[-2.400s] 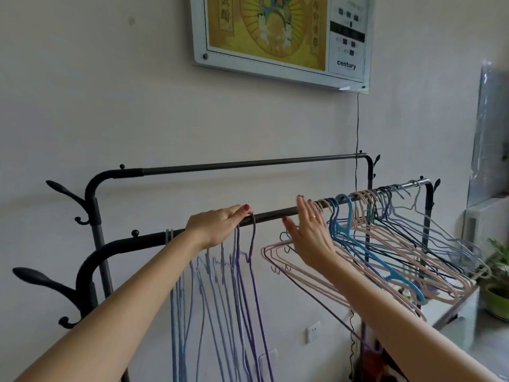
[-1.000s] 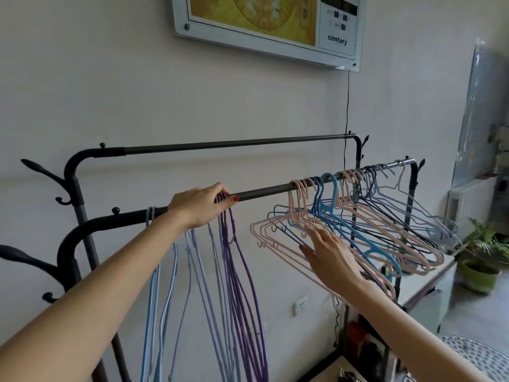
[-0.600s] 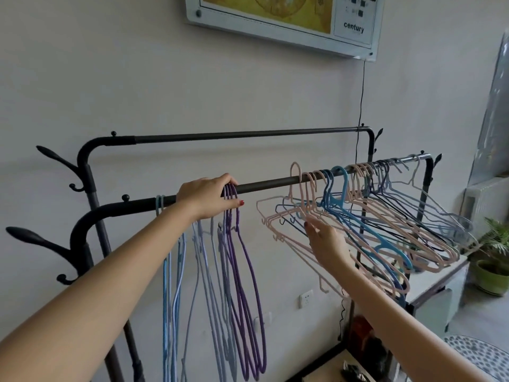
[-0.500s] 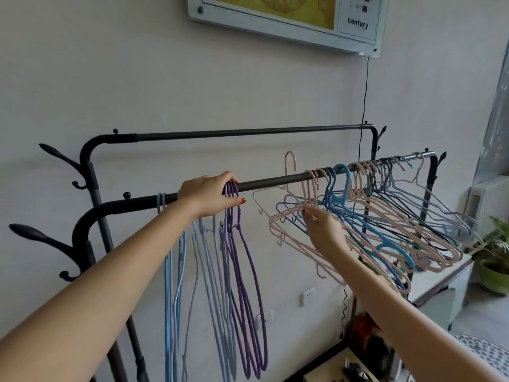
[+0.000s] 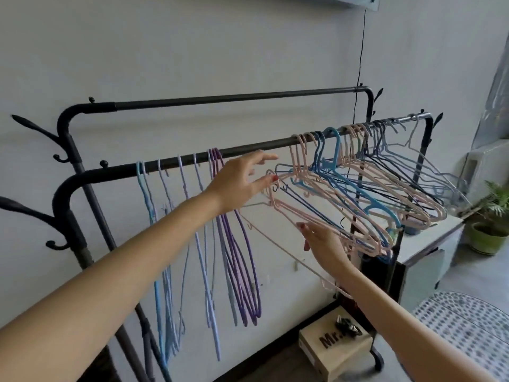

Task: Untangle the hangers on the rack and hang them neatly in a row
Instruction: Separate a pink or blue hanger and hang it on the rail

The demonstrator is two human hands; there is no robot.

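Observation:
A black clothes rack's front rail [image 5: 248, 149] carries sorted hangers on the left: light blue hangers [image 5: 144, 194], lilac ones and a purple bunch [image 5: 239, 271], all hanging straight. To the right sits a tangled bunch of pink, blue and dark hangers [image 5: 371, 186], splayed out sideways. My left hand [image 5: 239, 183] is off the rail with fingers spread; its thumb touches the near end of a pink hanger [image 5: 278, 208]. My right hand [image 5: 322, 241] pinches that pink hanger's lower bar from beneath. I cannot tell whether its hook is on the rail.
A higher back rail [image 5: 220, 99] runs behind. Coat hooks [image 5: 30, 125] stick out at the rack's left end. A cardboard box [image 5: 330, 351] lies on the floor below. A white cabinet [image 5: 429, 244] and a potted plant [image 5: 490, 232] stand to the right.
My left hand let go of the rail by the purple hangers and moved right to the pink hanger. My right hand dropped lower along the pink hanger. The camera tilted down.

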